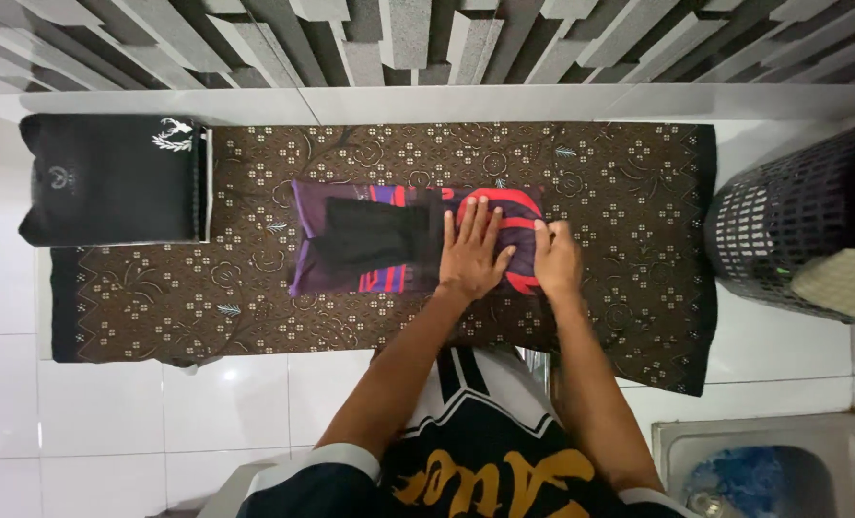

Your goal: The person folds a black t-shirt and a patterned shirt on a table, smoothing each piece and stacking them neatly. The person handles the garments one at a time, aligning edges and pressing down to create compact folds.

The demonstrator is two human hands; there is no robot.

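A partly folded garment [370, 240] in purple, black and red lies in the middle of a brown patterned cloth [600, 173] spread over a white tiled surface. My left hand [472, 249] rests flat on the garment's right part, fingers spread and pointing away from me. My right hand [555, 259] sits just to the right of it, with the fingers curled on the garment's right edge. Whether it grips the fabric or only presses on it I cannot tell.
A folded black garment [111, 177] with a small white emblem lies at the far left. A dark mesh laundry basket [801, 225] holding pale fabric stands at the right. A metal sink [763, 465] with something blue is at the bottom right. A grey ridged wall runs behind.
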